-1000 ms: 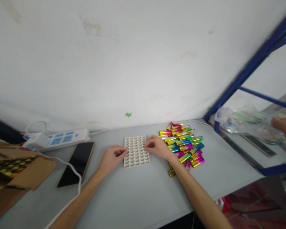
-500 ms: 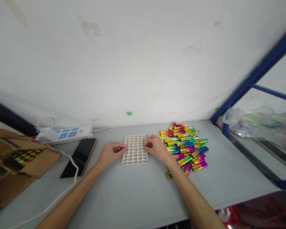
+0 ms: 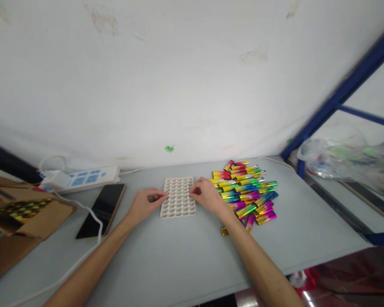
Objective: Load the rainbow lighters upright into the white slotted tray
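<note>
Two hands at one pocketed tray

The white tray (image 3: 178, 198) lies flat on the grey surface (image 3: 176, 260), just below the centre of the frame. Its oval pockets stand in neat rows, pale right down to their floors. The left hand (image 3: 145, 204) has a narrow grip, thumb and forefinger pinched on the tray's left edge. The right hand (image 3: 208, 197) has a narrow grip too, fingertips drawn together on the right edge.

Right of centre, near the right hand, shiny flat pieces (image 3: 248, 198) in yellow, red, green, blue and magenta lie in a loose heap, many overlapping.

At the left edge of the frame, an open cardboard box (image 3: 56, 217) holds small dark-and-yellow items (image 3: 27, 209) packed closely together; what they are is too blurred to tell. A dark phone (image 3: 100, 211) lies between box and tray, and a white power strip (image 3: 92, 177) sits behind it, with a charger plugged into its left end.

At the right of the frame, beyond a blue metal frame (image 3: 326, 106), a clear plastic bag (image 3: 318, 157) contains blurred, multicoloured contents.
</note>
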A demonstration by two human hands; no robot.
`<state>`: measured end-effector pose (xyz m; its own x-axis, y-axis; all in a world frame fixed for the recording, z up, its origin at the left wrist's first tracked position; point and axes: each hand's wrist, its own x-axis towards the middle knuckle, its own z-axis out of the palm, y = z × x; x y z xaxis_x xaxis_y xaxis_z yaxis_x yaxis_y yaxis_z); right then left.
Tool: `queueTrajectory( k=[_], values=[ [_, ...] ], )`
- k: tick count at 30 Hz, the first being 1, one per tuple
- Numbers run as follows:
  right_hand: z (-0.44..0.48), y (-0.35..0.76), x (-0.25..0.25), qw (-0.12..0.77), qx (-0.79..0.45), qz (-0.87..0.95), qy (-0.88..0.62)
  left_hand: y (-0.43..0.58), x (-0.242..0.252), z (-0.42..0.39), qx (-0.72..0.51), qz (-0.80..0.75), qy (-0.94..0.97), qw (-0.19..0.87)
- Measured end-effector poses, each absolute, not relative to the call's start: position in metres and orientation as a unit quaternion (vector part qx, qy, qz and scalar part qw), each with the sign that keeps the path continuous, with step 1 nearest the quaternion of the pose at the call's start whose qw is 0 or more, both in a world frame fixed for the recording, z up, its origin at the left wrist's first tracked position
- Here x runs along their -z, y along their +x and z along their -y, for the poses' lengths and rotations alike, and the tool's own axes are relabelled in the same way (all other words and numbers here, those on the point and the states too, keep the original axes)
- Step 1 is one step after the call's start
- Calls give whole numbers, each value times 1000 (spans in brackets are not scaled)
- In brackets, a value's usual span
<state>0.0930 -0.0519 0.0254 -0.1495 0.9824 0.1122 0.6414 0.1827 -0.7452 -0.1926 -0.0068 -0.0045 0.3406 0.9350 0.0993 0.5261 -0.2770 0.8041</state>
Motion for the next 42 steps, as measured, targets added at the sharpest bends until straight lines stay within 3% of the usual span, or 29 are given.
queueTrajectory(
  k=[15,22,36,39,42],
  values=[
    [46,101,-24,289,-245,729,-570,-186,7,14,-294,-495,724,380],
    [46,109,-35,229,-234,751,-573,-175,4,16,-286,-502,734,356],
    [52,125,-43,239,-232,764,-553,-179,1,20,-260,-488,788,270],
    [48,163,-53,275,-174,738,-591,-177,0,22,-265,-484,790,268],
    [34,209,-60,206,-82,701,-678,-175,0,26,-268,-474,795,267]
  ],
)
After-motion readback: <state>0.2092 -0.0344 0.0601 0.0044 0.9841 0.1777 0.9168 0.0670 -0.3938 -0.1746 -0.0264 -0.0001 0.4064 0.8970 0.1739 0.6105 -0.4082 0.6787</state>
